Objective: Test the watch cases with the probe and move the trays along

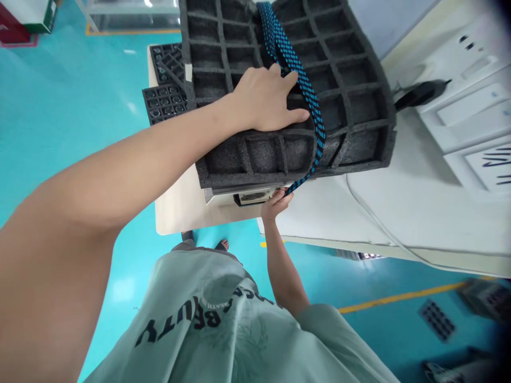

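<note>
A large black foam block [255,154] with a grid of square recesses lies on a light wooden table. A black-and-blue woven strap [305,88] runs over it and curves down its near side. My left hand [265,101] rests on top of the foam beside the strap, thumb and index finger apart; some fingertips are hidden in a recess. Below the near edge, my right hand [276,205] is closed round the lower end of the strap. Next to it, a pale device with a round grille [253,197] shows under the foam.
The wooden table [175,213] has black gridded trays [163,103] at its left. To the right are a white worktop [399,207] with a cable [369,213], a black-handled tool [425,94] and white panels [471,111]. A metal shelf [133,16] stands at the back left.
</note>
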`<state>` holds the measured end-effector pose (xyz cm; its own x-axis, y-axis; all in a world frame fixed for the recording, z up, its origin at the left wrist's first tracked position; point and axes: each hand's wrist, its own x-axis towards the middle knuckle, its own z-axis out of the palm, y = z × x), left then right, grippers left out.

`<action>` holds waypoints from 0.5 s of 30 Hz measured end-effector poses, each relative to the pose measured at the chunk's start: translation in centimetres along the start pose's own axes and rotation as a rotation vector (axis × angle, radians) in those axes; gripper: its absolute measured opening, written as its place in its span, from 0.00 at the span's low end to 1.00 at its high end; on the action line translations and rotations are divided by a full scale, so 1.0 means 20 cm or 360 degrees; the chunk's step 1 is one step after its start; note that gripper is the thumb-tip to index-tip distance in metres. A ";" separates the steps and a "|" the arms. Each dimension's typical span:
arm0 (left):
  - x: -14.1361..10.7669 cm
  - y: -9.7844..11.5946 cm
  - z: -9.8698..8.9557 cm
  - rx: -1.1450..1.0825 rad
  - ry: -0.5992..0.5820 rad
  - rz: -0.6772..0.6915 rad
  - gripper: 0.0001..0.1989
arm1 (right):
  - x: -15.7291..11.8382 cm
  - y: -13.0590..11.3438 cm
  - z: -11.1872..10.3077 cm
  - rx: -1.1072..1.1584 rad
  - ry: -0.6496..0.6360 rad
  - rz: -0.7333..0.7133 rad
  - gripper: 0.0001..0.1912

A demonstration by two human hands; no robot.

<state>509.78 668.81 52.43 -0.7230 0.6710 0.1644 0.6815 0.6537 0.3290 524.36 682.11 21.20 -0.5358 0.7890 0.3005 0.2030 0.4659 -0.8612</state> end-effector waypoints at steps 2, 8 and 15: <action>0.01 0.00 -0.02 0.0052 0.0041 0.0043 0.39 | -0.02 -0.04 -0.03 0.0035 -0.0040 -0.0029 0.21; 0.01 -0.03 -0.19 -0.1225 0.0026 -0.0198 0.20 | 0.01 -0.44 -0.41 0.0210 0.0417 -0.0461 0.24; -0.01 -0.11 -0.28 -0.1663 0.0026 -0.0081 0.11 | 0.49 -1.52 -0.27 -0.0353 -0.0247 -0.1032 0.26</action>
<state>507.77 665.19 56.81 -0.7547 0.6415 0.1378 0.2185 0.0476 0.9747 517.35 677.84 52.49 -0.7130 0.2659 0.6488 -0.0436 0.9067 -0.4194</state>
